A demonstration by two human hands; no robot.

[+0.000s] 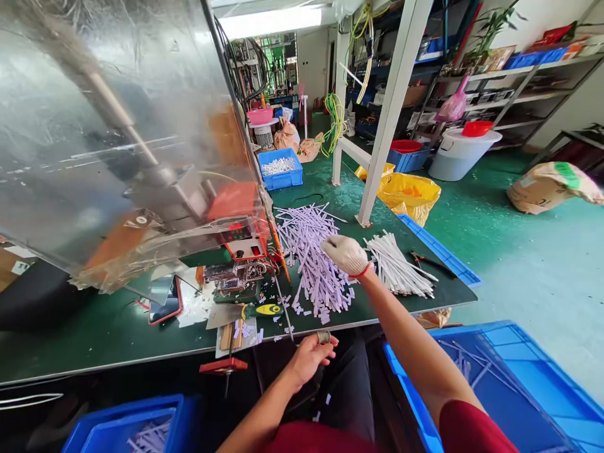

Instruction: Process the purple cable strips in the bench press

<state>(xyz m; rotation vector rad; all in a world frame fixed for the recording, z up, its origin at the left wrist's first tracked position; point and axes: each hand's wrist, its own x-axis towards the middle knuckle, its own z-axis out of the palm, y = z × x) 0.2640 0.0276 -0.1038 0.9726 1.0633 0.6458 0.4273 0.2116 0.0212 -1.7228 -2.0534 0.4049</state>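
Observation:
My right hand [346, 253], in a white glove with a red cuff, is over the pile of thin lavender strips [314, 245] on the bench. Its fingers are curled together, and whatever they may hold is hidden. Just below the bench's front edge, my bare left hand [309, 360] is palm up, its fingers loosely bent and apart, with nothing visible in them. A band of greenish tape [323, 338] wraps one finger. Right of the gloved hand lies a bundle of white strips [401, 267].
A machine with a red control box [243, 239] stands left, behind a clear plastic shield [117, 126]. A scraper [262, 311], phone [165, 299] and pliers [431, 264] lie on the bench. Blue crates [509, 377] flank my legs. A white post [391, 113] rises from the bench.

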